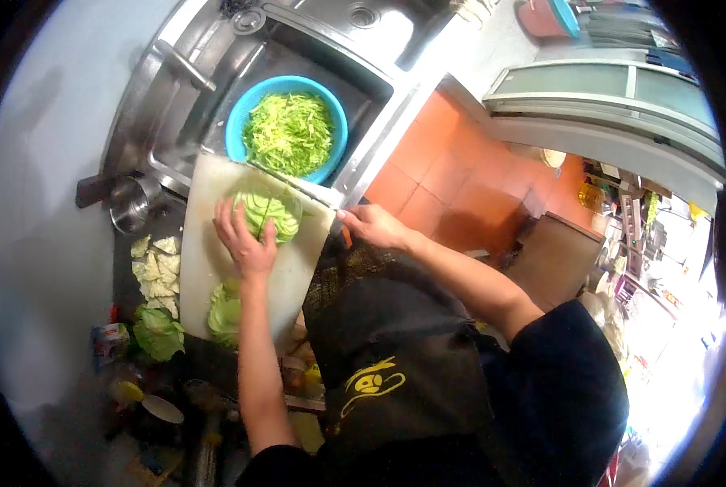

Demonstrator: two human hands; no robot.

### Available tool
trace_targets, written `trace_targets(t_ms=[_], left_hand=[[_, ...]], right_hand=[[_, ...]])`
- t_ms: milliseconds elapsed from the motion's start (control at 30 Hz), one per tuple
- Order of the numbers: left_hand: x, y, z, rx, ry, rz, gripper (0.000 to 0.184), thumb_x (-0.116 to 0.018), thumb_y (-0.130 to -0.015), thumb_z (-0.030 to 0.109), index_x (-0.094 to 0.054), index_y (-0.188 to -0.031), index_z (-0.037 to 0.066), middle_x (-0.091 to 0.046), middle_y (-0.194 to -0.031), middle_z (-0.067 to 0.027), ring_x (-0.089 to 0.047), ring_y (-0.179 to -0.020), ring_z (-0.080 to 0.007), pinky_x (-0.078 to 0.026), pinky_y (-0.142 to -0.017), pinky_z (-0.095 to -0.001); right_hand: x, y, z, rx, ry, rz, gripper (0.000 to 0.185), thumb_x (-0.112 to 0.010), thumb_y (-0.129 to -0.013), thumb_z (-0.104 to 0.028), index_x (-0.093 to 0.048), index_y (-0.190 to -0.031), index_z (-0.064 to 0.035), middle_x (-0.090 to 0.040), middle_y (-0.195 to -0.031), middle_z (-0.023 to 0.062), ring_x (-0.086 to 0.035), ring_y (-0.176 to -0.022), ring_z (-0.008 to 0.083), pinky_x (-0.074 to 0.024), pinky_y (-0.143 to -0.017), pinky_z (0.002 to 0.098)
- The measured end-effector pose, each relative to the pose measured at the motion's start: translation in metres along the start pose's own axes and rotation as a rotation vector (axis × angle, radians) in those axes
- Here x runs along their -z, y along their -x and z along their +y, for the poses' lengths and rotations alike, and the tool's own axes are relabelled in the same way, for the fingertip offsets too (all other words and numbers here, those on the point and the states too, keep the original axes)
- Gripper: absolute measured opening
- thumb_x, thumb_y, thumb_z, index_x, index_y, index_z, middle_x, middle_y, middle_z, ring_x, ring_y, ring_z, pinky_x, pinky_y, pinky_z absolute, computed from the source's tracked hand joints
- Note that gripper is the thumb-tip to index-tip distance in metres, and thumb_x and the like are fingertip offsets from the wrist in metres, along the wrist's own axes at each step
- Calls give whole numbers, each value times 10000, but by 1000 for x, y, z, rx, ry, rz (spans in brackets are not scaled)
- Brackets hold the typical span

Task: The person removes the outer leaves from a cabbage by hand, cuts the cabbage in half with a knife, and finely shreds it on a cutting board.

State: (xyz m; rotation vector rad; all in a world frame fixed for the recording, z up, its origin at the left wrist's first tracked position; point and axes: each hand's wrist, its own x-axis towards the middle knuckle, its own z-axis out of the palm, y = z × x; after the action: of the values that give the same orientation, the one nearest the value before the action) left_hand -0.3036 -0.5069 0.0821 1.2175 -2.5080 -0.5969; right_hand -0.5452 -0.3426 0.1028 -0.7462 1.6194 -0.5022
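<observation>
A cut piece of green cabbage (278, 213) lies on a white cutting board (204, 195), its layered inside facing up. My left hand (245, 237) grips it from the near left side, fingers and thumb spread over it. In my right hand (372, 226) is the handle of a kitchen knife (294, 184); its long blade runs along the far side of the cabbage. A second piece of cabbage (224, 313) rests on the board, partly behind my left forearm. Just past the board, a blue basin (234, 134) holds shredded cabbage (288, 134).
The basin sits in a steel sink (180, 122) with a faucet (186, 66). Left of the board are a metal pot (133, 204), cabbage core scraps (158, 272) and loose outer leaves (159, 333). Orange floor tiles (436, 154) and a glass-fronted cabinet (574, 81) lie to the right.
</observation>
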Motion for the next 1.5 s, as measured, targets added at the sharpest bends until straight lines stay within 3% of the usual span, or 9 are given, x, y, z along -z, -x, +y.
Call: trace_targets(t_ms=[67,200,333,433,667,867,1067,1167,1500], left_hand=[[-17,-7,9,-17,-80,27,551,-600,-932,400,-538,-1301,-5,-440,-1426,-225,-353,-1420,-421,-307,-1131,-604],[-57,0,2,-4,-139,140,398,-626,-918,219,-560,-1207,-47,-485,-1371,-257,-430,-1333,-474,-356,-1095,-594],[-70,8,-5,28,-93,233,371,-629,-913,191,-571,-1204,-33,-476,-1384,-280,-463,-1307,-480,-393,-1070,-585],[-71,1,-6,-13,-116,255,350,-593,-968,274,-573,-1203,17,-519,-1323,-236,-497,-1272,-469,-436,-1002,-610],[-62,-2,1,19,-161,170,309,-577,-960,248,-631,-1180,37,-495,-1344,-237,-472,-1290,-458,-385,-1039,-621],[-62,-6,2,7,-191,159,212,-562,-905,181,-605,-1053,35,-495,-1330,-245,-472,-1273,-473,-382,-1033,-638],[-65,1,-3,14,-257,113,289,-616,-877,208,-615,-1096,19,-491,-1330,-253,-447,-1300,-477,-371,-1049,-615],[-62,-4,2,-16,-209,167,280,-644,-872,211,-617,-1079,24,-503,-1301,-239,-458,-1291,-465,-378,-1043,-612],[-67,9,-7,-5,-253,149,347,-579,-948,289,-602,-1203,54,-507,-1264,-229,-486,-1246,-466,-412,-988,-615]], right_hand=[[9,-3,0,40,8,2,603,-463,-1044,-520,-642,-931,44,-602,-717,252,-623,-676,343,-484,-675,470],[22,3,-6,86,14,-39,570,-466,-1049,-495,-635,-943,39,-587,-709,259,-612,-682,404,-481,-672,481],[34,12,-18,83,29,-89,537,-474,-1050,-476,-604,-941,34,-578,-688,269,-617,-689,439,-475,-662,499],[39,19,-31,70,93,-115,532,-476,-1049,-472,-597,-901,25,-580,-664,256,-611,-671,454,-477,-654,508],[26,15,-37,71,117,-119,542,-477,-1047,-468,-606,-885,33,-604,-697,282,-624,-718,473,-486,-681,527],[16,2,-30,44,135,-97,562,-468,-1050,-473,-619,-871,38,-613,-713,295,-629,-732,480,-492,-694,529],[13,-6,-31,12,186,-101,584,-450,-1050,-492,-644,-902,38,-627,-733,299,-642,-762,479,-497,-706,532],[3,-32,-14,126,141,-60,589,-441,-1050,-501,-649,-923,35,-639,-755,294,-642,-782,484,-496,-721,527],[21,-3,-38,116,137,-110,559,-463,-1049,-481,-629,-913,35,-639,-777,287,-647,-824,474,-494,-742,531]])
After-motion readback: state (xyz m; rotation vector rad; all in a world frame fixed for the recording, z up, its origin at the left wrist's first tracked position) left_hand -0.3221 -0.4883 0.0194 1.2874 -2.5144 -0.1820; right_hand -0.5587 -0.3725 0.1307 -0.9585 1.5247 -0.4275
